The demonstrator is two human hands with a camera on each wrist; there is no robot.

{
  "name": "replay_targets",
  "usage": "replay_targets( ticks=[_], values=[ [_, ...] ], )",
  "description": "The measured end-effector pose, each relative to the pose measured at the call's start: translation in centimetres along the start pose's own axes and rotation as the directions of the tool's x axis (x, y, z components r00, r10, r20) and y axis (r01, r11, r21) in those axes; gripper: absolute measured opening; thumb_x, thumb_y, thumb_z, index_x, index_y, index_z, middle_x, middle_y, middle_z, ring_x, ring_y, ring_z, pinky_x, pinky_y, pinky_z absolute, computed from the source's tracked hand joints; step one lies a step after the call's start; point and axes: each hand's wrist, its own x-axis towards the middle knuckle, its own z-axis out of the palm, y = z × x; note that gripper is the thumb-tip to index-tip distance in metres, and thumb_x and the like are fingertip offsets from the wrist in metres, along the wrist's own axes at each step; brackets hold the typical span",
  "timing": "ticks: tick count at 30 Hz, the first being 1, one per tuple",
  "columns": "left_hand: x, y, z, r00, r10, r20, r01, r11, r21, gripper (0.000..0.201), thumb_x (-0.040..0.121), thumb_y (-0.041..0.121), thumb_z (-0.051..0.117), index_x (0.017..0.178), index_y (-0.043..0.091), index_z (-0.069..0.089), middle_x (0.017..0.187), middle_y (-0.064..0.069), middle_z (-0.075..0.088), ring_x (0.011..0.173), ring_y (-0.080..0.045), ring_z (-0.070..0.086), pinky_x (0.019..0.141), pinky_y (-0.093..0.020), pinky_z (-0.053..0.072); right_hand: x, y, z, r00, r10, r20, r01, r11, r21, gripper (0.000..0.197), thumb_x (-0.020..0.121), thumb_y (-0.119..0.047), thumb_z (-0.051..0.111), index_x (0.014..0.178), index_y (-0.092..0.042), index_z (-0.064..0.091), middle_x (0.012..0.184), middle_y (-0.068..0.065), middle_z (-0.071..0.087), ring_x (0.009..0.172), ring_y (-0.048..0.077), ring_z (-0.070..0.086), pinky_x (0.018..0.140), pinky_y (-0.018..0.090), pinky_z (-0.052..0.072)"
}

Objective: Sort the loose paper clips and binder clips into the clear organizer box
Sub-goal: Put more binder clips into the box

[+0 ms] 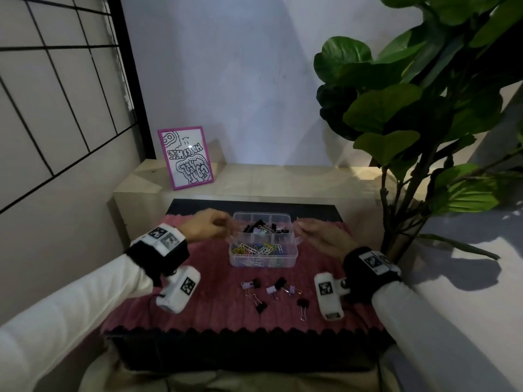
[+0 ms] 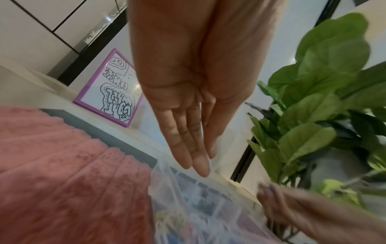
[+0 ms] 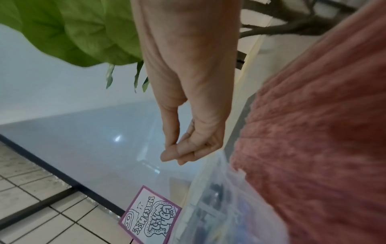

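Note:
The clear organizer box (image 1: pixel 263 264) stands on a pink mat (image 1: pixel 209 295). Coloured paper clips (image 1: pixel 257 248) fill its near compartments and binder clips (image 1: pixel 263 226) its far ones. Several loose black and lilac binder clips (image 1: pixel 271 291) lie on the mat in front of it. My left hand (image 1: pixel 223 226) is at the box's left side. Its fingers are straight and its thumb lies close against them (image 2: pixel 205 163), with a thin clear edge between. My right hand (image 1: pixel 300 226) is at the right side. Thumb and forefinger (image 3: pixel 173 153) pinch what looks like the same clear lid (image 3: pixel 146 140). The wrist views are blurred.
A purple-framed drawing (image 1: pixel 185 158) leans on the pale ledge behind the table. A big leafy plant (image 1: pixel 424 108) crowds the right side, close to my right arm. The mat's scalloped front edge (image 1: pixel 243 331) marks the near edge of the table.

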Motion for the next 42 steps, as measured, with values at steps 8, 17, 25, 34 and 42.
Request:
replay_targets(
  ticks=[8,17,25,34,42],
  values=[
    [-4.9,0.4,5.2,0.982,0.125,0.138,-0.156,0.956,0.249,0.023,0.086,0.001,0.055,0.106,0.008,0.064,0.095,-0.003,0.068,0.073,0.011,0.061,0.073,-0.004,0.046,5.3,-1.0,5.7,0.997,-0.060,-0.041,0.029,0.850,-0.526,0.014,0.084,0.012,0.051,0.081,0.000,0.055,0.079,0.014,0.060,0.064,0.015,0.063,0.054,0.016,0.056],
    [-1.9,1.3,8.6,0.938,0.116,0.326,-0.275,0.820,0.501,0.036,0.085,0.004,0.054,0.120,0.013,0.055,0.124,-0.014,0.051,0.118,-0.026,0.047,0.100,-0.033,0.039,1.5,-1.0,5.4,0.953,-0.227,0.202,0.266,0.301,-0.916,0.026,0.083,-0.001,0.057,0.109,-0.002,0.062,0.112,0.016,0.066,0.099,0.023,0.063,0.082,0.020,0.053],
    [-1.4,1.0,9.6,0.957,0.143,0.253,-0.255,0.829,0.498,0.024,0.080,0.007,0.062,0.103,0.006,0.058,0.114,-0.013,0.053,0.105,-0.025,0.052,0.088,-0.031,0.043,-6.0,0.8,2.6,0.898,-0.216,0.384,0.411,0.098,-0.906,0.012,0.086,-0.004,0.057,0.094,-0.003,0.065,0.089,0.006,0.068,0.066,0.000,0.057,0.062,-0.001,0.042],
    [-2.0,1.3,8.3,0.967,0.211,0.145,-0.253,0.873,0.417,0.022,0.079,0.007,0.062,0.101,0.008,0.059,0.105,-0.007,0.059,0.081,-0.007,0.048,0.066,-0.013,0.036,-8.8,5.8,1.0,0.948,0.139,0.286,0.310,-0.198,-0.930,0.039,0.077,-0.031,0.068,0.105,-0.009,0.051,0.097,-0.002,0.040,0.094,0.018,0.047,0.084,0.033,0.040],
    [-3.9,1.2,8.8,0.931,0.302,0.204,-0.360,0.848,0.389,0.026,0.080,0.007,0.059,0.104,0.014,0.060,0.109,-0.006,0.052,0.090,-0.008,0.052,0.081,-0.018,0.044,-8.6,6.5,0.1,0.941,0.036,0.336,0.335,0.027,-0.942,0.031,0.071,-0.017,0.075,0.094,-0.009,0.057,0.076,-0.018,0.039,0.078,0.010,0.044,0.070,0.018,0.036]
  ],
)
